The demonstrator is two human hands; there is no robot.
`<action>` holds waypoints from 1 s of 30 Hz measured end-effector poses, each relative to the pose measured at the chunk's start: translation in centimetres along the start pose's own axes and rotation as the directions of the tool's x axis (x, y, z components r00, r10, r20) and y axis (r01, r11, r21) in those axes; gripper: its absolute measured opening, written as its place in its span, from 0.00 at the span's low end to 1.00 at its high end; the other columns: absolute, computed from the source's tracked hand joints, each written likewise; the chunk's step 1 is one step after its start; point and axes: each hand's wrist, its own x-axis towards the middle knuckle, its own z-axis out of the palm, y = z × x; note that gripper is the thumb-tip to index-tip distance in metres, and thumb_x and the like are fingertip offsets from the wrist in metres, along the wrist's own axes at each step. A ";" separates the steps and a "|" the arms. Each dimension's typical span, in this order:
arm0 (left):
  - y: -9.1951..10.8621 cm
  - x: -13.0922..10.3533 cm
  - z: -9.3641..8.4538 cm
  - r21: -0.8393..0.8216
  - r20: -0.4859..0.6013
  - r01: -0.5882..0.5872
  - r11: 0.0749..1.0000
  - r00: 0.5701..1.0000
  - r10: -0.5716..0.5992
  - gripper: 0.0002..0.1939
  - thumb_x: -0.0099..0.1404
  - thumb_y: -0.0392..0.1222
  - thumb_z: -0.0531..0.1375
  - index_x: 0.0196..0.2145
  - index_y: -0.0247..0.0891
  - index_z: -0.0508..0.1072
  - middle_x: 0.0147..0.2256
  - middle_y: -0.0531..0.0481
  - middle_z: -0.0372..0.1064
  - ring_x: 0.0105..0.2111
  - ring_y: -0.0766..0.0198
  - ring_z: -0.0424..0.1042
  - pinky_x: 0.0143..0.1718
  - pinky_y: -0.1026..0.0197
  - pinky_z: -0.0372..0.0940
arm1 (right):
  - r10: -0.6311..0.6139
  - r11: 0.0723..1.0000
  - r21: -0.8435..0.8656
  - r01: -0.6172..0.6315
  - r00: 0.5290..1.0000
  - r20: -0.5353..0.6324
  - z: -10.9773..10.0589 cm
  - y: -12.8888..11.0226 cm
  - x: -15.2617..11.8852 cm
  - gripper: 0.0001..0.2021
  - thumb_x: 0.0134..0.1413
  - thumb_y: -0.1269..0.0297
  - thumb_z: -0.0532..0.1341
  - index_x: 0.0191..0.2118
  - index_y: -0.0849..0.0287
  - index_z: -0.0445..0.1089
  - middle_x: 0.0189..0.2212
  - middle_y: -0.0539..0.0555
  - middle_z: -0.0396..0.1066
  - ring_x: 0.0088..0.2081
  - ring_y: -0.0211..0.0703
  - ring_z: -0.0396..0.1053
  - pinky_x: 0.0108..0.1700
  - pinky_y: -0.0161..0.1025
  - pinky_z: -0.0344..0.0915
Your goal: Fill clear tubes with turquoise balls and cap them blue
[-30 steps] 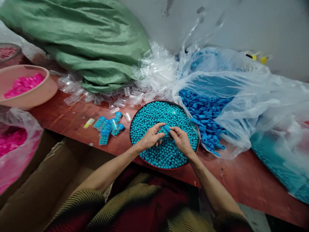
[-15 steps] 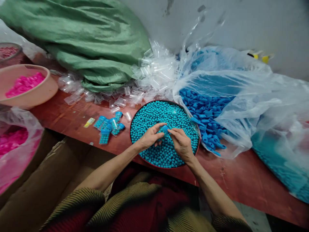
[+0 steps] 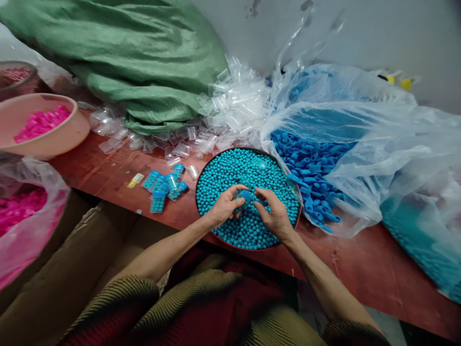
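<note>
Small blue cap (image 3: 247,196) is up between my two hands, over the middle of the round tub (image 3: 248,248). My left hand (image 3: 226,207) has it pinched between thumb and fingers; whatever sits under it is hidden. My right hand (image 3: 274,215) is just beside it, thumb and forefinger parted; can't tell if they touch the cap's edge. Tub is full of turquoise beads (image 3: 234,168), rim dark red, standing on the red table (image 3: 108,178).

Left of tub: cluster of filled containers (image 3: 157,202), clear with blue tops, beads inside, one lone clear container (image 3: 193,172) near them. Yellow-and-white tag (image 3: 135,180) further left. Behind: heap of clear containers (image 3: 237,105) against a green sack (image 3: 151,62).

Right of tub: plastic bag (image 3: 360,202) lying open, loose blue caps (image 3: 313,158) spilling out. Far right, bagged turquoise beads (image 3: 414,250). Far left, pale pink bowl (image 3: 77,127) with bright pink pieces (image 3: 43,122).
</note>
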 end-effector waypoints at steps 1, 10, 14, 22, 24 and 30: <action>0.0 0.0 -0.2 0.000 0.008 -0.003 1.000 1.000 0.003 0.22 0.57 0.47 0.59 0.48 0.40 0.61 0.23 0.60 0.60 0.13 0.76 0.60 0.11 0.74 0.48 | 0.100 0.994 0.044 -0.098 0.995 -0.029 -0.1 0.1 0.1 0.14 0.54 0.61 0.59 0.46 0.58 0.68 0.37 0.56 0.73 0.36 0.43 0.71 0.40 0.44 0.70; -0.9 -0.1 0.4 0.179 0.016 -0.013 0.984 1.000 0.010 0.19 0.60 0.44 0.56 0.48 0.40 0.60 0.26 0.58 0.61 0.14 0.75 0.61 0.14 0.71 0.56 | 0.132 0.990 0.026 -0.138 0.976 0.172 0.2 -0.3 0.3 0.21 0.59 0.59 0.52 0.56 0.59 0.63 0.47 0.60 0.71 0.48 0.47 0.70 0.49 0.47 0.67; -1.2 0.0 1.0 0.115 -0.167 -0.047 0.992 0.984 0.066 0.20 0.60 0.41 0.56 0.50 0.39 0.61 0.33 0.53 0.66 0.25 0.71 0.66 0.23 0.69 0.61 | 0.054 0.992 -0.121 -0.025 0.970 0.239 1.7 -0.6 -0.4 0.36 0.53 0.53 0.60 0.63 0.63 0.49 0.54 0.67 0.63 0.54 0.56 0.64 0.50 0.52 0.66; -0.1 -0.4 0.5 0.208 -0.061 -0.144 0.967 0.985 0.160 0.23 0.58 0.39 0.57 0.53 0.38 0.64 0.47 0.48 0.67 0.47 0.61 0.64 0.49 0.59 0.59 | 0.006 0.935 -0.353 0.024 0.996 0.085 3.1 -1.7 -0.8 0.37 0.48 0.52 0.61 0.59 0.68 0.50 0.43 0.68 0.67 0.38 0.57 0.71 0.31 0.48 0.71; 0.1 -0.4 0.5 0.187 -0.045 -0.132 0.973 0.989 0.143 0.24 0.58 0.39 0.57 0.53 0.38 0.64 0.42 0.49 0.69 0.41 0.62 0.66 0.45 0.61 0.61 | -0.015 0.918 -0.396 0.033 0.999 0.049 3.1 -2.0 -0.8 0.37 0.48 0.50 0.60 0.59 0.68 0.51 0.41 0.67 0.67 0.35 0.55 0.71 0.28 0.45 0.70; 0.0 -0.4 1.6 0.038 -0.206 -0.075 0.996 0.975 0.081 0.20 0.56 0.37 0.58 0.47 0.38 0.69 0.33 0.52 0.67 0.29 0.69 0.62 0.32 0.67 0.59 | -0.009 0.907 -0.420 0.012 1.000 0.009 3.9 -2.2 -0.9 0.34 0.49 0.51 0.58 0.57 0.67 0.53 0.38 0.64 0.67 0.32 0.50 0.69 0.23 0.40 0.66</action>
